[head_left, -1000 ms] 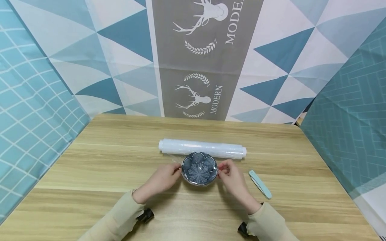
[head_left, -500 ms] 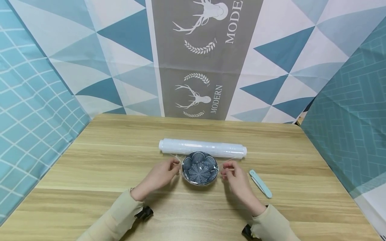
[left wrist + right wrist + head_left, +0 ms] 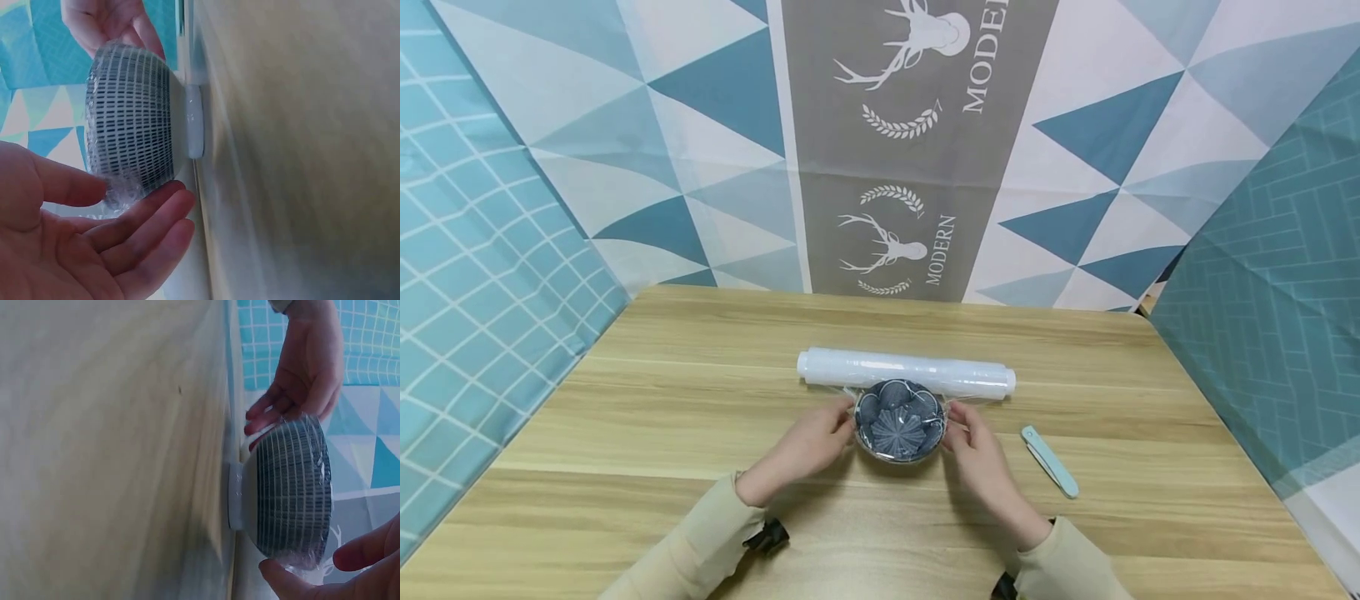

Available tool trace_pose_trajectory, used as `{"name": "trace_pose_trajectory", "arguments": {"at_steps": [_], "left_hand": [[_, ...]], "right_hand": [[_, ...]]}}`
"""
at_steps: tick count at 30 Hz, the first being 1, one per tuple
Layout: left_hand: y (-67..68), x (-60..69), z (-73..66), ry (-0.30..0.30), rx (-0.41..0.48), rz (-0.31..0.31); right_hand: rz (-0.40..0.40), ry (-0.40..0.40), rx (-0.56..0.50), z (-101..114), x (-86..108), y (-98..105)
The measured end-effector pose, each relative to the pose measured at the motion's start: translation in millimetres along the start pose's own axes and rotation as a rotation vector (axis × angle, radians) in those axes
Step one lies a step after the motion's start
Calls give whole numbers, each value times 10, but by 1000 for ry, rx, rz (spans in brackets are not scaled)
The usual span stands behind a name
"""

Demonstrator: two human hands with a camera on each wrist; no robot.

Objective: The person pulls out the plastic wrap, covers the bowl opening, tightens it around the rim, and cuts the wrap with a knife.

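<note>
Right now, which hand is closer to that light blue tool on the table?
Right. The right hand is at the right side of the bowl, with the light blue tool just to its right; the left hand is on the opposite side, farther away.

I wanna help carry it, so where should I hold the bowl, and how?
I'd cup the bowl low on its sloping sides, one hand from the left, one from the right. It stands upright on a narrow foot and flares upward, so palms should fit under the slope. Don't pull the clear plastic wrap.
</note>
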State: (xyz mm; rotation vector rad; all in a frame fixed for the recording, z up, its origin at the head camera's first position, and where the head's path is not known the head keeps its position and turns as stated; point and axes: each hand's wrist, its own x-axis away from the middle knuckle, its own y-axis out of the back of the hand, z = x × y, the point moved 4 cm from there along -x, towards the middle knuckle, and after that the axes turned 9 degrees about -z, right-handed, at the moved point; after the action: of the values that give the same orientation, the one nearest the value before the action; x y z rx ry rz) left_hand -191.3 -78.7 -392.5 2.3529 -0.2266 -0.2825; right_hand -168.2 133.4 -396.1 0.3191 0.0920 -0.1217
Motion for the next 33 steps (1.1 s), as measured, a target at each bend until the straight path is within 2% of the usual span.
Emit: {"name": "trace_pose_trajectory", "arguments": {"at_steps": [4,8,18,27,33], "left_hand": [[-26,7,8,1,11,14],[-27,6,22,6,13,29],[60,20,8,3,-7,29],[21,27,2,-15,-31,46],[-9,48,-42,-40,-34,37]], "right_hand": [[-13,15,3,-24,10,-18],[-22,28,50,-43,7,4],[-39,-68,64,-38,44,84],[-60,-37,210,-49,22,99],[-49,-47,169,-50,29,86]]}}
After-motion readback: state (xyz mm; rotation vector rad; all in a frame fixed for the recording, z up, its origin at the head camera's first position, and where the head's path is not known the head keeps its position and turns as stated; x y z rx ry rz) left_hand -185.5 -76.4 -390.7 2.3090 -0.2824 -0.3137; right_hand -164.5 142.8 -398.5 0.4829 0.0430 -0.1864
